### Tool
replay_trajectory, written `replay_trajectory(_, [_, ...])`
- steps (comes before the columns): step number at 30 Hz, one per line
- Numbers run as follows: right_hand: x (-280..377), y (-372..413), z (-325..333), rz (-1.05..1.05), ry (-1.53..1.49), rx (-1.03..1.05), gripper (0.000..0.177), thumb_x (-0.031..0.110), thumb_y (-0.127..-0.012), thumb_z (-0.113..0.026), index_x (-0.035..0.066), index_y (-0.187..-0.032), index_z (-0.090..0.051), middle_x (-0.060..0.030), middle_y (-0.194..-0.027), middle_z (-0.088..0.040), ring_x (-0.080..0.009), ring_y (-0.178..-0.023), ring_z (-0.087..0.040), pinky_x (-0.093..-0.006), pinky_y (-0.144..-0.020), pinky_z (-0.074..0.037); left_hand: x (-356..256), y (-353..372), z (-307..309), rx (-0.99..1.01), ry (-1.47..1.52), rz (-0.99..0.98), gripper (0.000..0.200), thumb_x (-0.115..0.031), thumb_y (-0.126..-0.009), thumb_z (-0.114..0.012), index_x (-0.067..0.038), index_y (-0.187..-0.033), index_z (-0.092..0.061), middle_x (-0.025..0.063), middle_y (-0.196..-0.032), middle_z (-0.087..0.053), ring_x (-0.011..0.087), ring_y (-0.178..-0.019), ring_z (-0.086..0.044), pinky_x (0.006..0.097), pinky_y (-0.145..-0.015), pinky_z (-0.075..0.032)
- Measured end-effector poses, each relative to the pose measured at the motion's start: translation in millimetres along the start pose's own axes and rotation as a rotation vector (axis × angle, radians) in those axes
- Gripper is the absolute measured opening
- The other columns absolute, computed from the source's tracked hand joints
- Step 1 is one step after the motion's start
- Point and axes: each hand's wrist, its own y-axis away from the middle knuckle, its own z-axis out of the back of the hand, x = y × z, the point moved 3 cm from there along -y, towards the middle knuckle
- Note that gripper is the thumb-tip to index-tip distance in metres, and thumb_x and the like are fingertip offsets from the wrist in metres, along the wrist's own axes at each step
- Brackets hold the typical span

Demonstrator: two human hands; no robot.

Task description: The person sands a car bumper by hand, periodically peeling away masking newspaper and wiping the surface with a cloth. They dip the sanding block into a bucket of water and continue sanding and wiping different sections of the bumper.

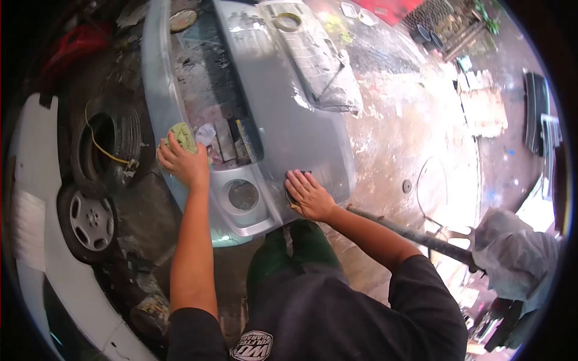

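Head view: beyond the bumper's round opening point(243, 195), my left hand point(186, 166) bunches a green cloth point(183, 136) against the bumper point(313, 129). Right of that opening, my right hand point(312, 197) lies with its fingers together over a mostly hidden dark pad point(307, 173); I cannot tell whether I pinch it. The bumper's face near the opening looks fairly even, but glare hides how much is finished or left.

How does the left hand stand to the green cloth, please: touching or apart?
Touching: the head view shows the left hand resting fingers on the green cloth.
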Motion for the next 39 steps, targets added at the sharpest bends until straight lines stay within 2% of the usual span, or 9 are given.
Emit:
replay_trajectory(2, [-13.8, -38.6, 13.3, 0.023, 0.052, 0.0, 0.076, 0.048, -0.099, -0.05, -0.005, -0.152, -0.041, -0.025, -0.164, -0.033, -0.0388, -0.154, -0.029, -0.0518, -0.127, -0.019, -0.1, 0.7, 2.4, -0.006, -0.005, 0.001, 0.083, -0.034, -0.08, -0.078, -0.013, -0.151, -0.042, 0.0201, -0.153, -0.042, 0.0442, -0.144, -0.035, 0.0564, -0.118, -0.034])
replay_trajectory(6, [-69.9, -182.1, 46.4, -0.19, 0.069, -0.33, 0.069, 0.045, -0.106, -0.042, -0.006, -0.152, -0.04, -0.025, -0.163, -0.034, -0.0396, -0.154, -0.027, -0.0504, -0.127, -0.018, -2.3, 0.7, 5.6, -0.027, 0.007, -0.027, 0.084, -0.034, -0.079, -0.08, -0.013, -0.151, -0.042, 0.02, -0.153, -0.043, 0.0442, -0.142, -0.037, 0.0562, -0.118, -0.035])
replay_trajectory(9, [-66.8, -200.4, 52.1, -0.247, 0.09, -0.365, 0.068, 0.044, -0.106, -0.043, -0.006, -0.151, -0.041, -0.0261, -0.162, -0.034, -0.0399, -0.153, -0.028, -0.051, -0.126, -0.021, -0.4, 1.2, 2.1, -0.024, 0.026, 0.016, 0.082, -0.033, -0.078, -0.078, -0.016, -0.151, -0.043, 0.0186, -0.153, -0.043, 0.0432, -0.144, -0.035, 0.059, -0.117, -0.034])
replay_trajectory(17, [10.9, -12.3, -8.6, 0.048, 0.023, 0.097, 0.081, 0.046, -0.095, -0.059, -0.004, -0.155, -0.037, -0.0237, -0.167, -0.028, -0.0391, -0.155, -0.025, -0.0529, -0.127, -0.017, -1.4, 0.6, 9.3, -0.022, 0.04, 0.033, 0.083, -0.034, -0.078, -0.08, -0.017, -0.151, -0.044, 0.0209, -0.153, -0.043, 0.044, -0.143, -0.036, 0.0587, -0.116, -0.035])
replay_trajectory(27, [-139.1, -273.5, 56.0, -0.096, 0.108, -0.31, 0.07, 0.046, -0.106, -0.04, -0.001, -0.157, -0.033, -0.022, -0.167, -0.028, -0.0356, -0.157, -0.022, -0.0489, -0.128, -0.016, -13.3, 14.0, 31.5, -0.098, 0.059, 0.042, 0.096, -0.047, -0.079, -0.085, -0.015, -0.157, -0.039, 0.0251, -0.164, -0.026, 0.0524, -0.15, -0.022, 0.0684, -0.118, -0.026])
replay_trajectory(30, [-143.8, -275.0, 51.6, -0.085, 0.098, -0.343, 0.07, 0.048, -0.107, -0.039, -0.001, -0.157, -0.033, -0.022, -0.167, -0.029, -0.0364, -0.157, -0.023, -0.0496, -0.128, -0.017, -49.7, 55.2, 39.1, -0.037, 0.2, -0.238, 0.086, -0.042, -0.086, -0.08, -0.014, -0.156, -0.041, 0.021, -0.165, -0.027, 0.0516, -0.151, -0.021, 0.0719, -0.118, -0.022])
replay_trajectory(32, [-145.3, -276.5, 50.6, -0.064, 0.104, -0.354, 0.071, 0.049, -0.107, -0.039, -0.001, -0.157, -0.033, -0.0223, -0.166, -0.029, -0.0369, -0.156, -0.023, -0.0501, -0.128, -0.018, -93.4, 86.2, 39.1, 0.258, 0.347, -0.405, 0.074, -0.042, -0.094, -0.071, -0.014, -0.156, -0.042, 0.0156, -0.164, -0.033, 0.0458, -0.153, -0.022, 0.0724, -0.119, -0.016])
replay_trajectory(35, [-147.3, -275.3, 52.1, -0.034, 0.14, -0.357, 0.071, 0.049, -0.107, -0.039, -0.001, -0.156, -0.035, -0.0233, -0.166, -0.03, -0.0377, -0.156, -0.024, -0.0509, -0.127, -0.019, -132.9, 117.6, 23.0, 0.459, 0.371, -0.304, 0.071, -0.046, -0.098, -0.063, -0.015, -0.157, -0.041, 0.0103, -0.163, -0.04, 0.0391, -0.155, -0.023, 0.0717, -0.12, -0.011])
replay_trajectory(39, [-137.7, -253.9, 54.2, 0.064, 0.177, -0.287, 0.07, 0.045, -0.104, -0.048, -0.003, -0.154, -0.038, -0.0245, -0.165, -0.031, -0.0385, -0.155, -0.025, -0.0516, -0.127, -0.019, -145.1, 127.8, 34.4, 0.425, 0.192, -0.225, 0.072, -0.049, -0.099, -0.06, -0.015, -0.159, -0.04, 0.0057, -0.163, -0.041, 0.0363, -0.155, -0.024, 0.0704, -0.122, -0.009])
